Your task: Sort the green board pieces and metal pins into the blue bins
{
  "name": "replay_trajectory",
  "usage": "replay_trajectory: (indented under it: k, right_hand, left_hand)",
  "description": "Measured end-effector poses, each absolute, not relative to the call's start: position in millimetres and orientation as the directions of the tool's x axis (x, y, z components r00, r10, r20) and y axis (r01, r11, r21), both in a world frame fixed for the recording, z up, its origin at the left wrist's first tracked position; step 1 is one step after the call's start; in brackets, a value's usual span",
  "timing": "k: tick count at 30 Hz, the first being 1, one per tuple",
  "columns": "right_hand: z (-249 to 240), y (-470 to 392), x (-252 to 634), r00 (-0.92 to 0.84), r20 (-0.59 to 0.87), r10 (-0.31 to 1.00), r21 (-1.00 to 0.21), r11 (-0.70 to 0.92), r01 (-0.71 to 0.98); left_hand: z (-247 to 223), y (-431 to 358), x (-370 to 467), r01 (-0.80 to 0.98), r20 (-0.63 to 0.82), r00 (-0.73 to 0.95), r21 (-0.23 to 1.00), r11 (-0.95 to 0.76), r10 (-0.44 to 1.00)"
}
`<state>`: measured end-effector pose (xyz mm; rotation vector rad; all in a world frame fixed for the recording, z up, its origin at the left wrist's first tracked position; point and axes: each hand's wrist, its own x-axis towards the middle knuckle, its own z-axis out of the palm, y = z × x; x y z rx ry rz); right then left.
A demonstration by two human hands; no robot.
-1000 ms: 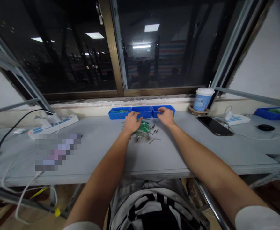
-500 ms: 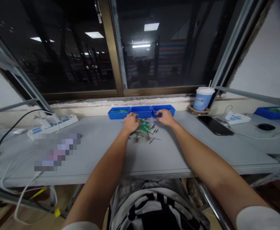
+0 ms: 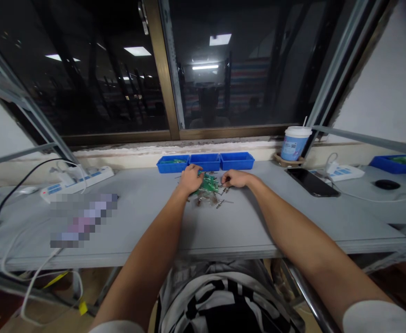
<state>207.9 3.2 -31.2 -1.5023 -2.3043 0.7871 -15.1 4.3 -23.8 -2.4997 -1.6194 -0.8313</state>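
Note:
A small pile of green pieces and clear plastic [image 3: 209,183] lies mid-table, with thin dark metal pins [image 3: 220,204] scattered around its right side. My left hand [image 3: 190,180] rests on the pile's left edge, thumb and fingers apart. At the right edge, my right hand [image 3: 238,178] is low over the pins, its fingertips pinched together; what is between them is too small to make out. Behind the hands stand a left blue bin [image 3: 161,167] holding green pieces, a middle blue bin [image 3: 205,165] and a right blue bin [image 3: 237,164].
A lidded paper cup [image 3: 296,144] stands by the window at back right. Near it lie a black phone [image 3: 312,181] and a white power strip [image 3: 347,172]. Another power strip [image 3: 76,183] with cables is on the left. A blue tray [image 3: 397,164] sits far right.
My right hand has come down and towards me from the front of the right blue bin to the pins, and its fingers have closed. My left hand has hardly moved.

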Motion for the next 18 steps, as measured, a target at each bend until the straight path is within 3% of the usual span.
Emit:
replay_trajectory:
  k: [6,13,18]
  right_hand:
    - [-31.0,0.4,207.1,-0.454,-0.033,0.891,-0.645,0.328,0.691]
    - [-30.1,-0.3,199.8,-0.294,0.254,0.921,-0.679,0.386,0.624]
    - [-24.3,-4.9,184.7,-0.291,0.369,0.882,-0.663,0.47,0.583]
  left_hand:
    - [-23.4,2.9,-14.0,0.853,0.454,0.321,0.243,-0.462,0.831]
    - [-19.2,-3.1,-9.9,0.787,0.49,0.4,0.25,-0.565,0.774]
    - [-17.4,-8.1,-2.9,0.681,0.524,0.508,0.241,-0.691,0.684]
